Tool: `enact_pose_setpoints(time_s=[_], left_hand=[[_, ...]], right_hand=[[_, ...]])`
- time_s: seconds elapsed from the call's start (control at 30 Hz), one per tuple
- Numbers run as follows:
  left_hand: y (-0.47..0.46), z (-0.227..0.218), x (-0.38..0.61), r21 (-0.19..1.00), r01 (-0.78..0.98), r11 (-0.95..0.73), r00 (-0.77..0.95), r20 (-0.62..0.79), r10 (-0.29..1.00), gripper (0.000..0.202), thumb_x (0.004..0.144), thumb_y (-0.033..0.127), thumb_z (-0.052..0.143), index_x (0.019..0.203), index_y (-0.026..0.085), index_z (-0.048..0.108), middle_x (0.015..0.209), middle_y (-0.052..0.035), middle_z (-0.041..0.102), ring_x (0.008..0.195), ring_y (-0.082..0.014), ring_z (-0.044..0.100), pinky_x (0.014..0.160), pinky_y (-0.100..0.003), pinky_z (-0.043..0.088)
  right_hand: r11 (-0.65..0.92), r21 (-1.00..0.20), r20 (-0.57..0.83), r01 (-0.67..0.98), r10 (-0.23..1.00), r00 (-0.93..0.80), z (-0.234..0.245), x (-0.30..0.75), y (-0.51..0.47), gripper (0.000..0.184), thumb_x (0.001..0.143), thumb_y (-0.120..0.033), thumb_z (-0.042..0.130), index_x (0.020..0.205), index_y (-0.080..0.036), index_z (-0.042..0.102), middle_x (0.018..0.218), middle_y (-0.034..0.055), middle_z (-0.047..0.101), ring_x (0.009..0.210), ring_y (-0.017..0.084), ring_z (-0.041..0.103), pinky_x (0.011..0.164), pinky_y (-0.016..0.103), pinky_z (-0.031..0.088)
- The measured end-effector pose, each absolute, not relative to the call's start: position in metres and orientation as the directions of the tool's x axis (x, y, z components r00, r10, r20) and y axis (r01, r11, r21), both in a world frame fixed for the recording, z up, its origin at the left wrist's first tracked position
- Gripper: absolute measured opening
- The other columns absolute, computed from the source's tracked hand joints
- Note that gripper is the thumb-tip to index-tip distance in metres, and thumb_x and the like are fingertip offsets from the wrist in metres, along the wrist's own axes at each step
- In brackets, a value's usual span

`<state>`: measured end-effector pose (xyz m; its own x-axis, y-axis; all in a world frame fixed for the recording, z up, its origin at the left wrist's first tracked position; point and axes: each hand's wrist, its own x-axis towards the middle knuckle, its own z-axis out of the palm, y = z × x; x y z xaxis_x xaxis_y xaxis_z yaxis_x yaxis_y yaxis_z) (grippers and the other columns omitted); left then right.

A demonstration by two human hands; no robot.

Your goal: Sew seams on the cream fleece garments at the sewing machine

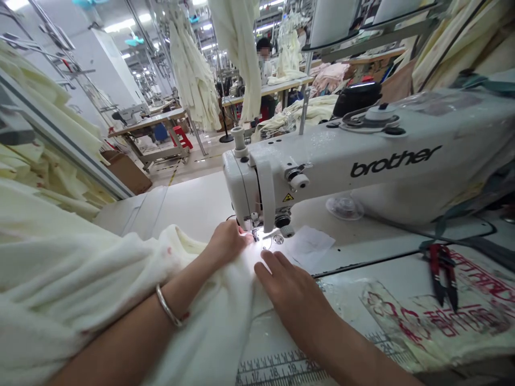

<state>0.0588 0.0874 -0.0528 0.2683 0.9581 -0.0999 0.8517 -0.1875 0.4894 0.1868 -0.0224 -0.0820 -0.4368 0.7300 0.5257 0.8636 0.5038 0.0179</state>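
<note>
A white brother sewing machine [257,187] stands in front of me, its lamp lighting the needle area. Cream fleecy fabric [217,316] runs from the left side of the table up to the presser foot [257,233]. Just left of the foot, my left hand [229,242] is closed on the fabric. My right hand [292,289] lies low in front of the needle plate, beside the fabric's right edge. Its fingers are bent and slightly apart, with nothing visible in them. Glare hides the exact spot under the needle.
Red-handled snips [442,276] lie at the right on a printed plastic sheet. A white scrap [309,246] sits right of the needle, and a clear round dish [344,207] behind it. A ruler strip [281,370] lines the front edge. Cream garments hang beyond; a person sits far back.
</note>
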Motion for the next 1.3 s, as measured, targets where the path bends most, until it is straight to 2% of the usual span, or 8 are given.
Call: enact_pose_setpoints(time_s=[0.17,0.27,0.37,0.53,0.67,0.87,1.03,1.3], left_hand=[[0.089,-0.056,0.058,0.468,0.856,-0.220,0.294,-0.091,0.951,0.025,0.073,0.029,0.050,0.053,0.018,0.041,0.053,-0.0004,0.044,0.057,-0.0130,0.041,0.059,-0.029,0.030],[0.090,-0.057,0.058,0.468,0.846,-0.254,0.323,-0.071,0.944,0.020,0.074,0.027,0.049,0.057,0.017,0.047,0.062,-0.0034,0.054,0.066,-0.0155,0.049,0.063,-0.028,0.033],[0.091,-0.056,0.058,0.471,0.836,-0.282,0.347,-0.057,0.936,0.015,0.074,0.024,0.049,0.062,0.017,0.051,0.071,-0.0049,0.060,0.073,-0.0163,0.053,0.065,-0.027,0.034],[0.091,-0.057,0.057,0.456,0.832,-0.316,0.378,-0.050,0.925,0.017,0.075,0.022,0.047,0.058,0.017,0.048,0.068,-0.0029,0.059,0.068,-0.0144,0.050,0.063,-0.026,0.033],[0.090,-0.058,0.059,0.435,0.842,-0.318,0.373,-0.045,0.927,0.017,0.075,0.020,0.046,0.059,0.017,0.050,0.065,-0.0027,0.058,0.063,-0.0136,0.049,0.060,-0.025,0.032],[0.087,-0.056,0.061,0.402,0.859,-0.316,0.363,-0.045,0.931,0.017,0.075,0.019,0.047,0.060,0.017,0.055,0.066,-0.0044,0.060,0.065,-0.0154,0.053,0.061,-0.025,0.034],[0.084,-0.055,0.062,0.386,0.873,-0.297,0.339,-0.044,0.940,0.017,0.075,0.018,0.046,0.060,0.017,0.054,0.063,-0.0042,0.059,0.066,-0.0160,0.053,0.061,-0.026,0.032],[0.083,-0.056,0.061,0.446,0.853,-0.271,0.319,-0.036,0.947,0.013,0.076,0.020,0.046,0.065,0.018,0.053,0.074,-0.0063,0.065,0.078,-0.0213,0.059,0.070,-0.031,0.038]], right_hand=[[0.605,-0.056,0.515,0.794,0.699,-0.496,-0.086,0.205,-0.032,0.032,0.071,0.007,0.046,0.095,-0.012,0.058,0.112,0.0136,0.062,0.099,0.029,0.057,0.065,0.038,0.059],[0.564,-0.177,0.450,0.807,0.775,-0.443,-0.088,0.209,-0.030,0.035,0.074,0.008,0.045,0.101,-0.012,0.056,0.106,0.0118,0.062,0.094,0.027,0.056,0.067,0.039,0.058],[0.567,-0.167,0.431,0.807,0.778,-0.457,-0.084,0.208,-0.021,0.039,0.075,0.009,0.045,0.107,-0.012,0.055,0.108,0.0103,0.061,0.088,0.025,0.056,0.063,0.038,0.057],[0.615,-0.117,0.462,0.780,0.729,-0.505,-0.079,0.201,-0.012,0.024,0.075,0.006,0.056,0.084,-0.016,0.058,0.100,0.0057,0.064,0.084,0.023,0.057,0.056,0.034,0.054],[0.632,-0.081,0.498,0.770,0.695,-0.518,-0.085,0.199,-0.018,0.024,0.072,0.005,0.061,0.082,-0.016,0.056,0.090,0.0044,0.063,0.082,0.024,0.057,0.050,0.033,0.049],[0.590,-0.121,0.498,0.798,0.732,-0.465,-0.092,0.201,-0.023,0.026,0.070,0.006,0.060,0.081,-0.016,0.056,0.090,0.0043,0.064,0.080,0.022,0.055,0.056,0.033,0.049],[0.571,-0.141,0.564,0.809,0.718,-0.409,-0.088,0.203,-0.022,0.025,0.072,0.009,0.051,0.072,-0.016,0.054,0.068,0.0014,0.056,0.070,0.020,0.051,0.055,0.032,0.044],[0.563,-0.180,0.546,0.807,0.739,-0.395,-0.089,0.204,-0.018,0.027,0.070,0.009,0.050,0.069,-0.017,0.054,0.064,0.0007,0.055,0.066,0.018,0.048,0.053,0.029,0.041]])
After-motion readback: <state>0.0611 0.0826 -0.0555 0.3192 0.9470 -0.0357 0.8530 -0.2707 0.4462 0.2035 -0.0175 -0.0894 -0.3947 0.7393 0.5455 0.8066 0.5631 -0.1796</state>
